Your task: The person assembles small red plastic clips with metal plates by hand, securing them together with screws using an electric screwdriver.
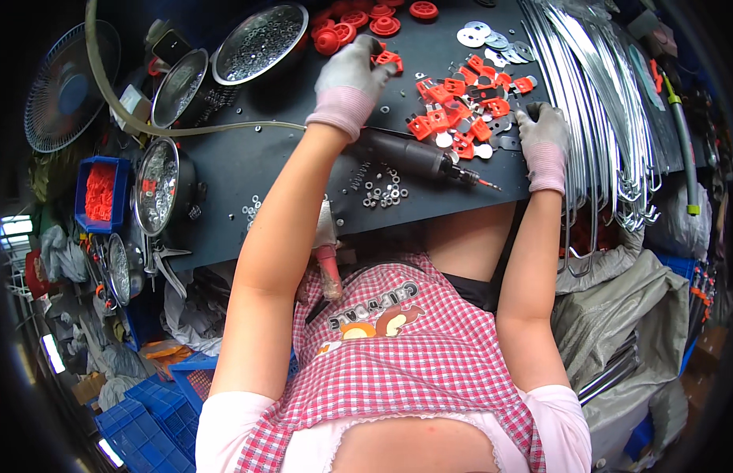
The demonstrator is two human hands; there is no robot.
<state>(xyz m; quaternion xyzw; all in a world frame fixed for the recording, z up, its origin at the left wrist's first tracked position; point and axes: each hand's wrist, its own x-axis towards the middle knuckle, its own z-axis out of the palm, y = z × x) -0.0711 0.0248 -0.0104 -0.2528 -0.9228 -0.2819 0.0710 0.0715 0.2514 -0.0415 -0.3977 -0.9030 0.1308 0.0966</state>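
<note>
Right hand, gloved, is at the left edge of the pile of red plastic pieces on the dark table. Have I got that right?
Not the left edge: the head view shows the gloved right hand at the right edge of the red plastic pieces.

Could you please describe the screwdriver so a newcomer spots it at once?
On the dark table, look between the left hand and the right hand. Just below the red parts lies the screwdriver, its bit pointing right. It is a thick black cylinder, unlike the small nuts nearby.

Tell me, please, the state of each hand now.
Left hand: curled at a red part; hold unclear.
Right hand: curled beside the parts pile; hold unclear.
</note>
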